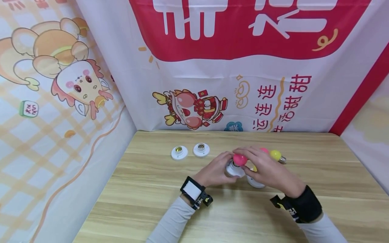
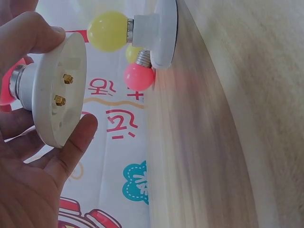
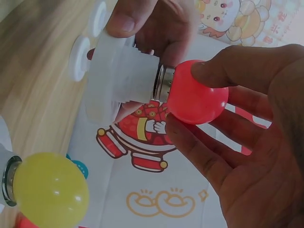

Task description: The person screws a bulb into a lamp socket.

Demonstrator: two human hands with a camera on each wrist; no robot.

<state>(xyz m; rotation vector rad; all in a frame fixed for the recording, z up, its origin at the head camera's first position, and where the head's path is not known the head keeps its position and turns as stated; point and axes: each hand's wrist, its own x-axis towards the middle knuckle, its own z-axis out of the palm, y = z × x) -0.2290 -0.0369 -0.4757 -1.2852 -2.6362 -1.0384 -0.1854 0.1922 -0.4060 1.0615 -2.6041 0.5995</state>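
Note:
My left hand (image 1: 215, 172) grips a round white lamp socket (image 2: 42, 99) by the rim of its base. The socket is lifted off the table and tilted, so two brass screws show on its underside in the left wrist view. With thumb and fingers my right hand (image 1: 268, 170) holds a pinkish-red bulb (image 3: 197, 95). The bulb's metal screw base sits at the socket's mouth, part of its thread still showing. Beside the hands, another white socket (image 1: 256, 183) stands on the table with a yellow bulb (image 2: 108, 31) in it, partly hidden by my right hand in the head view.
Two white sockets without bulbs, one on the left (image 1: 179, 153) and one beside it (image 1: 201, 150), stand farther back on the wooden table (image 1: 146, 189). Beyond my right hand lie a loose pink bulb (image 2: 139, 77) and a loose yellow bulb (image 1: 275, 155). Printed cloth (image 1: 188, 74) hangs behind the table.

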